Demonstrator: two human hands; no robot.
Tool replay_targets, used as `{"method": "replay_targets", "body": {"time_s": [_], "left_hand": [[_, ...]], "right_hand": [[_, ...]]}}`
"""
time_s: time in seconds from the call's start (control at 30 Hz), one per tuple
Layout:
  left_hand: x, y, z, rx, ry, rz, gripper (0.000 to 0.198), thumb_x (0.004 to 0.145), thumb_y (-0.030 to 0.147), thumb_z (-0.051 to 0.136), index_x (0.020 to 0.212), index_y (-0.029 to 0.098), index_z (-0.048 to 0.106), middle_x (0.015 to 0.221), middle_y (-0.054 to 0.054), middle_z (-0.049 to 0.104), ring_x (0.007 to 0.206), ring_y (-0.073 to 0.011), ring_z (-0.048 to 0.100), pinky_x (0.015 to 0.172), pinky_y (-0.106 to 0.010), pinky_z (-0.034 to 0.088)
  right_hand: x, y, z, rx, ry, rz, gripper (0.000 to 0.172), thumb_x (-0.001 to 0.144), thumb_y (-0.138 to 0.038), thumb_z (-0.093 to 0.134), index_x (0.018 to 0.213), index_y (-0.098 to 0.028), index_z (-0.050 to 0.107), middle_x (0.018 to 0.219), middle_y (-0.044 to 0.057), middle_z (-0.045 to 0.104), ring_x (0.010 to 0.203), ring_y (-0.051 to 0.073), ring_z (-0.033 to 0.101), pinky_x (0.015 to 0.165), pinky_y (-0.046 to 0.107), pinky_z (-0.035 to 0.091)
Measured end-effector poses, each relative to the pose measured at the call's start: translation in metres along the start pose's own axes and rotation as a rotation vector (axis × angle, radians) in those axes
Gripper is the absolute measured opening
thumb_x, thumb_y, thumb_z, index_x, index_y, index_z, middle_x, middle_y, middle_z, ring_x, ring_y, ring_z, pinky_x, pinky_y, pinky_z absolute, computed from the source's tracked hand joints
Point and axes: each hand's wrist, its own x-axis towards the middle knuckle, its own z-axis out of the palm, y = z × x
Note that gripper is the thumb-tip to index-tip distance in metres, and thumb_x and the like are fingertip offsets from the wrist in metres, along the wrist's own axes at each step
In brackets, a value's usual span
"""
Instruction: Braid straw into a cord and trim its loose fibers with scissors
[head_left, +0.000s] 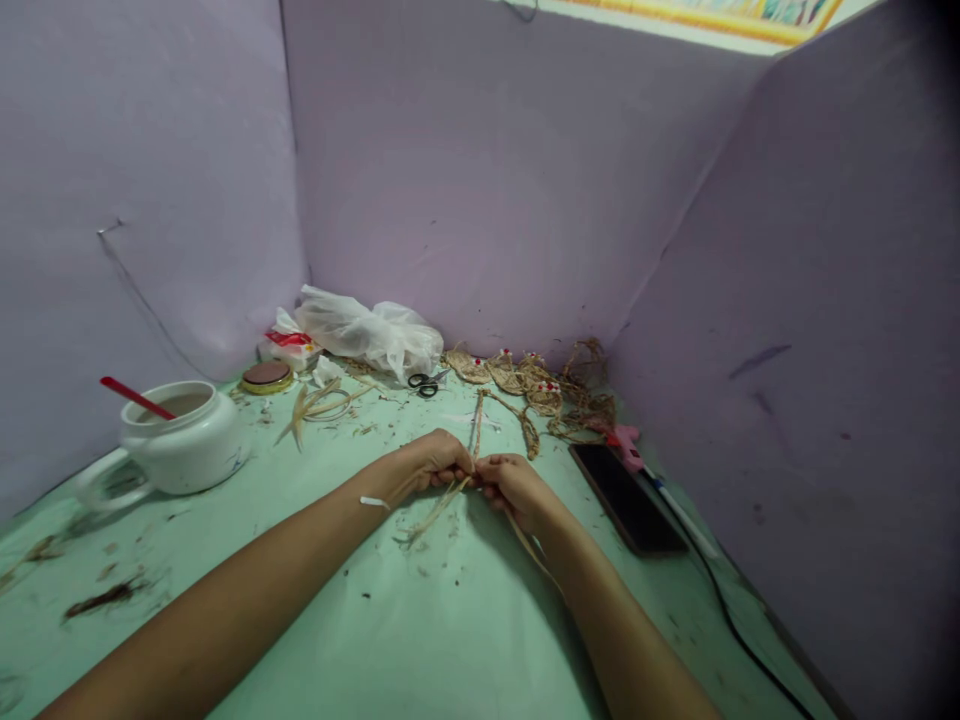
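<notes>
Both hands meet over the middle of the green table [337, 640], each pinching strands of a straw-coloured fibre braid [478, 420]. My left hand [444, 460] is closed on it from the left, with loose fibre ends trailing below the fingers. My right hand [517, 485] is closed on it from the right, and one long strand runs back under that wrist. Beyond the hands, the braid stretches away, then bends right to a thicker knotted end [529, 436]. The fingertips overlap the strands, so the exact crossing point is hidden.
At the left stands a white mug [199, 450] with a red stick. Behind lie a plastic bag [367, 335], black-handled scissors [426, 384], a round tin [267, 377] and woven pieces with red beads [517, 375]. A phone [626, 500] and a cable [720, 590] lie at the right.
</notes>
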Motion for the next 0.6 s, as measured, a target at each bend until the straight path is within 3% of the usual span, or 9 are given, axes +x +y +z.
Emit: {"method": "replay_targets", "body": {"time_s": [0.1, 0.23, 0.33, 0.43, 0.6], "left_hand": [[-0.004, 0.004, -0.001, 0.089, 0.027, -0.009, 0.011, 0.053, 0.018, 0.054, 0.045, 0.012, 0.049, 0.031, 0.006, 0.033, 0.028, -0.0038, 0.023, 0.032, -0.019, 0.013], [-0.014, 0.011, 0.001, 0.221, 0.093, -0.011, 0.008, 0.05, 0.013, 0.053, 0.043, 0.012, 0.052, 0.027, 0.005, 0.031, 0.027, -0.0059, 0.026, 0.031, -0.02, 0.017], [-0.022, 0.015, 0.006, 0.296, 0.17, 0.023, 0.008, 0.052, 0.012, 0.052, 0.045, 0.012, 0.053, 0.031, 0.004, 0.038, 0.031, -0.0068, 0.033, 0.034, -0.02, 0.024], [-0.028, 0.018, 0.012, 0.403, 0.236, 0.071, 0.006, 0.055, 0.014, 0.054, 0.05, 0.013, 0.058, 0.04, 0.001, 0.049, 0.041, -0.0106, 0.045, 0.041, -0.021, 0.031], [-0.04, 0.017, 0.027, 0.626, 0.32, 0.122, 0.015, 0.057, 0.021, 0.058, 0.068, 0.013, 0.064, 0.067, -0.009, 0.062, 0.073, -0.0221, 0.059, 0.057, -0.025, 0.04]], "right_hand": [[0.004, 0.004, 0.0, 0.023, 0.022, 0.021, 0.011, 0.063, -0.021, 0.05, 0.054, -0.014, 0.053, 0.043, -0.002, 0.049, 0.031, 0.003, 0.022, 0.033, 0.019, 0.012], [0.008, 0.009, -0.003, 0.027, 0.071, 0.027, 0.015, 0.058, -0.019, 0.055, 0.046, -0.015, 0.047, 0.034, -0.007, 0.038, 0.029, 0.003, 0.021, 0.033, 0.02, 0.009], [0.008, 0.01, -0.004, 0.047, 0.074, 0.031, 0.012, 0.056, -0.019, 0.055, 0.046, -0.015, 0.048, 0.035, -0.006, 0.042, 0.029, 0.002, 0.021, 0.033, 0.02, 0.009], [0.006, 0.011, -0.003, 0.081, 0.068, 0.021, 0.006, 0.054, -0.018, 0.053, 0.049, -0.014, 0.052, 0.037, -0.004, 0.046, 0.03, 0.003, 0.024, 0.033, 0.02, 0.011], [0.008, 0.015, 0.0, 0.123, 0.122, 0.0, 0.001, 0.05, -0.016, 0.051, 0.05, -0.016, 0.052, 0.031, -0.007, 0.04, 0.031, 0.004, 0.027, 0.033, 0.02, 0.013]]}}
